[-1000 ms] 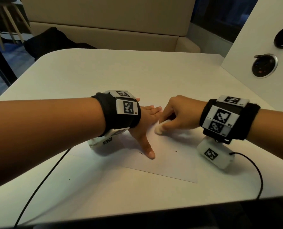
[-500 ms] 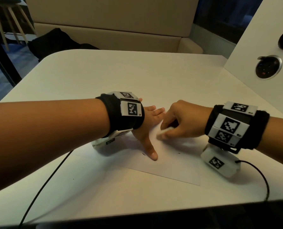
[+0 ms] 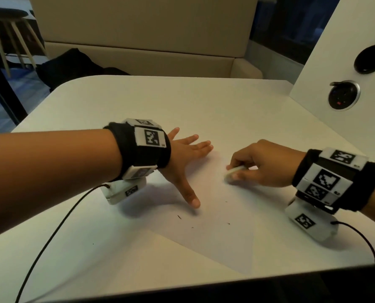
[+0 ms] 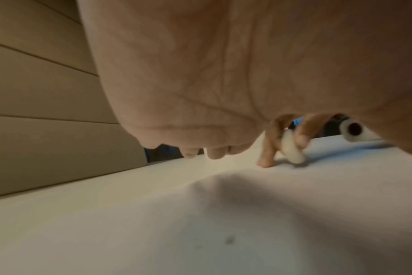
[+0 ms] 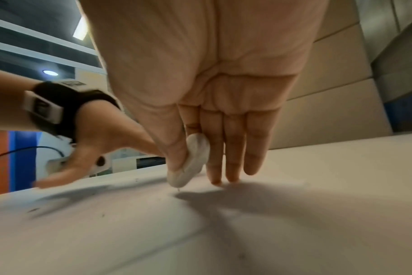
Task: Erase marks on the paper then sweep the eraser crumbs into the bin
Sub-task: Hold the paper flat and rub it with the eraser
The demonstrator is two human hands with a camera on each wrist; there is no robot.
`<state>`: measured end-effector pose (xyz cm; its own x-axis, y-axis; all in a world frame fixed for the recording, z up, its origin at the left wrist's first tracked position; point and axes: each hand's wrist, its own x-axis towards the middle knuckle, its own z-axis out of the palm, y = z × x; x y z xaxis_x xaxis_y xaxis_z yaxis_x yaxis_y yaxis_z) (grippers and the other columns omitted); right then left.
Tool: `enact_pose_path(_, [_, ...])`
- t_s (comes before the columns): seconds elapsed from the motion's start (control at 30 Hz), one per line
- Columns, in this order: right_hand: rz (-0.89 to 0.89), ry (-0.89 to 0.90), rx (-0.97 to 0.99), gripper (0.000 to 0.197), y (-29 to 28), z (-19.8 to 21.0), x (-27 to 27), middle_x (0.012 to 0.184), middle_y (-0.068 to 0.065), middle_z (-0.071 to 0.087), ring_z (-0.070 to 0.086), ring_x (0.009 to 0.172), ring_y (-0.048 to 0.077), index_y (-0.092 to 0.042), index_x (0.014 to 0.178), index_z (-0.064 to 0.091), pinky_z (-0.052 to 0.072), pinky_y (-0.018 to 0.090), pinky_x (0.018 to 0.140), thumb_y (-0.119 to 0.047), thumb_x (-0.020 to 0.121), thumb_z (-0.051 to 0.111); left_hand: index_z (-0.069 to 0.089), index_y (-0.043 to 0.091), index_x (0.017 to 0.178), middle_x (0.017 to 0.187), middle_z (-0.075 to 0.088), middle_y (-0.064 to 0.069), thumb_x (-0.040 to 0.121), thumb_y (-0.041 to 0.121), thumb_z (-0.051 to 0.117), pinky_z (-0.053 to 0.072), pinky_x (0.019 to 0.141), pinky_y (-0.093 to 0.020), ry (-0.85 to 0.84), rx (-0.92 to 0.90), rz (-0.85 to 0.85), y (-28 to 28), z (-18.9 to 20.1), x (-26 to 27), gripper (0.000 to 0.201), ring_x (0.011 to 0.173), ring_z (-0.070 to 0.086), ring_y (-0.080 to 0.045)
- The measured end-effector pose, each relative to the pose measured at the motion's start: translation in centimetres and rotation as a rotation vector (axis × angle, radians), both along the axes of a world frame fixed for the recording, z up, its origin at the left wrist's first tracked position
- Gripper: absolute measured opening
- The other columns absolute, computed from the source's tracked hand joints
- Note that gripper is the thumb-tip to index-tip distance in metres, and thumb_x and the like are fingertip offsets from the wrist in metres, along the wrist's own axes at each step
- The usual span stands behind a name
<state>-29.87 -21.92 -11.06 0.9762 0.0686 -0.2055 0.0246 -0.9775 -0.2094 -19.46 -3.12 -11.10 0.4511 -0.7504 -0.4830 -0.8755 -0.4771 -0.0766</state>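
A white sheet of paper (image 3: 215, 215) lies on the white table (image 3: 160, 101). My left hand (image 3: 182, 158) is spread flat, fingers straight, pressing the paper's far left part, thumb pointing toward me. My right hand (image 3: 258, 165) pinches a white eraser (image 3: 232, 172) between thumb and fingers, its tip on the paper (image 5: 200, 223). The eraser (image 5: 191, 163) also shows in the right wrist view and, blurred, the eraser (image 4: 292, 148) in the left wrist view. Small dark crumbs (image 3: 179, 216) lie on the paper near my thumb. No bin is in view.
A white panel with round sockets (image 3: 344, 95) stands at the table's right. A beige bench (image 3: 138, 51) with a dark bag (image 3: 73, 64) runs behind the table. Black cables (image 3: 51, 232) trail from both wrist cameras across the near table.
My right hand has pulled the eraser to the right, away from my left hand. The left hand's fingers have spread wider and stay on the paper.
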Motion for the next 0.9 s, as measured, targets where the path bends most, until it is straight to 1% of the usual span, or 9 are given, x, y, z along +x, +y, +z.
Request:
enact_pose_path(0.2, [-0.027,-0.169,0.036,0.031,0.9,0.6,0.1,0.079,-0.003,0.070,0.061,0.072,0.012,-0.019,0.089,0.071,0.051,0.030,0.071,-0.049,0.086,0.063,-0.023,0.026,0.152,0.161,-0.022,0.013,0.058,0.085,0.062,-0.021,0.115,-0.052,0.005,0.019,-0.008,-0.3,-0.2,-0.2,0.140,0.148,-0.021,-0.011])
enact_pose_path(0.3, [-0.008,-0.191,0.011,0.029,1.8,0.4,1.1,0.072,-0.004,0.066,0.057,0.066,0.011,-0.017,0.088,0.072,0.047,0.028,0.065,-0.045,0.086,0.065,-0.022,0.021,0.153,0.162,-0.021,0.010,0.059,0.083,0.064,-0.019,0.117,-0.052,0.022,0.022,-0.026,-0.8,-0.7,-1.0,0.141,0.149,-0.018,-0.010])
enact_pose_path(0.37, [-0.005,-0.189,-0.054,0.027,2.1,0.1,2.0,0.069,-0.005,0.061,0.052,0.061,0.009,-0.015,0.088,0.072,0.041,0.025,0.062,-0.041,0.087,0.064,-0.021,0.019,0.153,0.162,-0.020,0.008,0.059,0.083,0.065,-0.014,0.118,-0.053,0.019,0.042,-0.024,-1.0,-1.1,-1.2,0.142,0.150,-0.015,-0.011])
enact_pose_path(0.47, [-0.012,-0.164,-0.098,0.025,2.7,-0.3,2.2,0.064,-0.003,0.059,0.053,0.062,0.016,-0.012,0.081,0.071,0.038,0.025,0.060,-0.035,0.088,0.063,-0.023,0.020,0.152,0.162,-0.022,0.008,0.059,0.084,0.064,-0.011,0.119,-0.054,0.013,0.057,-0.019,-1.1,-1.5,-1.2,0.143,0.150,-0.014,-0.010])
enact_pose_path(0.53, [0.061,-0.126,-0.035,0.027,3.8,-0.4,1.4,0.058,-0.002,0.060,0.049,0.054,0.008,-0.010,0.075,0.070,0.037,0.019,0.053,-0.034,0.087,0.065,-0.024,0.021,0.152,0.161,-0.024,0.008,0.057,0.085,0.064,-0.011,0.119,-0.055,0.008,0.064,-0.025,-1.2,-1.7,-1.0,0.145,0.150,-0.014,-0.012])
enact_pose_path(0.63, [0.165,-0.048,0.061,0.029,5.3,-0.3,0.3,0.044,-0.010,0.051,0.048,0.047,0.004,-0.015,0.064,0.067,0.034,0.012,0.047,-0.035,0.085,0.068,-0.021,0.025,0.153,0.162,-0.022,0.009,0.055,0.086,0.064,-0.011,0.118,-0.057,0.013,0.060,-0.031,-1.2,-1.9,-0.8,0.144,0.150,-0.015,-0.013])
enact_pose_path(0.7, [0.109,-0.054,0.019,0.031,4.7,0.0,1.2,0.045,-0.007,0.052,0.045,0.044,0.007,-0.014,0.065,0.070,0.033,0.014,0.046,-0.039,0.083,0.069,-0.023,0.023,0.153,0.161,-0.024,0.009,0.058,0.084,0.064,-0.012,0.117,-0.056,0.004,0.054,-0.039,-1.1,-1.9,-0.9,0.142,0.150,-0.015,-0.012])
enact_pose_path(0.8, [0.010,-0.115,-0.043,0.028,3.4,0.0,2.6,0.057,0.003,0.063,0.049,0.051,0.014,-0.012,0.073,0.074,0.038,0.024,0.051,-0.037,0.084,0.066,-0.026,0.023,0.152,0.160,-0.026,0.009,0.060,0.084,0.063,-0.013,0.117,-0.057,-0.008,0.050,-0.041,-1.2,-2.0,-0.9,0.142,0.150,-0.016,-0.012])
enact_pose_path(0.9, [0.090,-0.066,0.030,0.026,4.8,-0.2,1.6,0.050,-0.003,0.057,0.047,0.046,0.010,-0.015,0.066,0.070,0.039,0.023,0.050,-0.034,0.083,0.066,-0.024,0.028,0.152,0.161,-0.025,0.010,0.057,0.087,0.062,-0.011,0.116,-0.060,0.001,0.053,-0.045,-1.2,-2.2,-0.6,0.141,0.149,-0.016,-0.012])
